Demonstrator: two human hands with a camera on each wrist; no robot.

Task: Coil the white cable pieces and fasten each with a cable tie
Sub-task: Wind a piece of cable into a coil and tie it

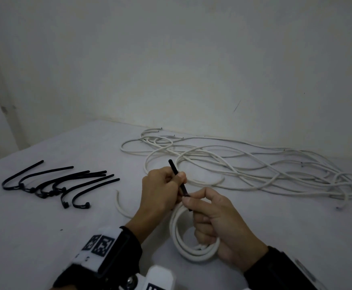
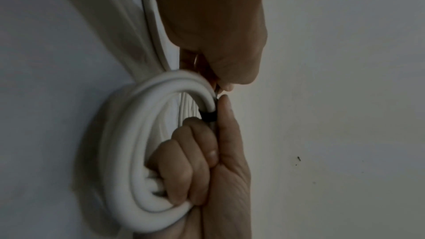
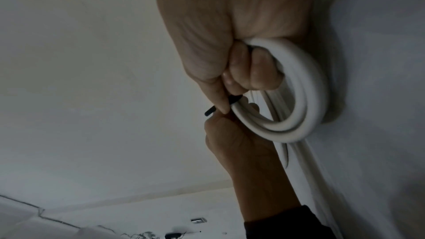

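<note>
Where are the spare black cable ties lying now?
In the head view, the spare cable ties lie in a loose row on the table's left side, apart from the left hand.

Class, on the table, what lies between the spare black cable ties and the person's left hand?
In the head view, only a loose white cable end on the table, between the spare ties and left hand.

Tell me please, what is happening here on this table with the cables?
A person is fastening a coiled white cable with a black cable tie. The right hand grips the coil, thumb against the tie where it wraps the cable. The left hand pinches the tie's free end, apparently pulling it tight. More loose white cable lies tangled at the back of the table, not yet coiled, and spare black ties wait on the left.
</note>
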